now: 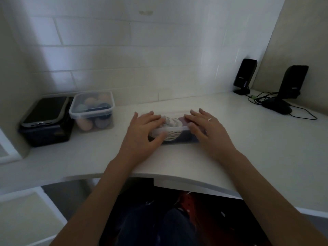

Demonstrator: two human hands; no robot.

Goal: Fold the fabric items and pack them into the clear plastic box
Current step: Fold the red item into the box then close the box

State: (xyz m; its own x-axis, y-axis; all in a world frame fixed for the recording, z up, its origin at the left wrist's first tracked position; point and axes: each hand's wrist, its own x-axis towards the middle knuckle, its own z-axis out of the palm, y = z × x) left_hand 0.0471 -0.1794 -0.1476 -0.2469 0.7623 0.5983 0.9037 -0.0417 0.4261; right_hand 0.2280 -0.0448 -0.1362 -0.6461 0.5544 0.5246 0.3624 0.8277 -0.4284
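A clear plastic box [177, 129] stands in the middle of the white desk [248, 148]. Inside it lie folded fabric items: a white one with dark stripes [171, 122] and a purple one [182, 119] to its right. My left hand [143, 129] rests flat over the box's left end, fingers spread, thumb down along the front wall. My right hand [204, 126], with a ring on one finger, lies flat over the right end. Both hands press on the box and its contents. The box's ends are hidden under my hands.
A second clear lidded box [92, 110] with round coloured objects stands at the back left, beside a black case [46, 121]. Two black speakers [245, 75] [291, 82] with cables stand at the back right. The desk's curved front edge [177, 178] is near me.
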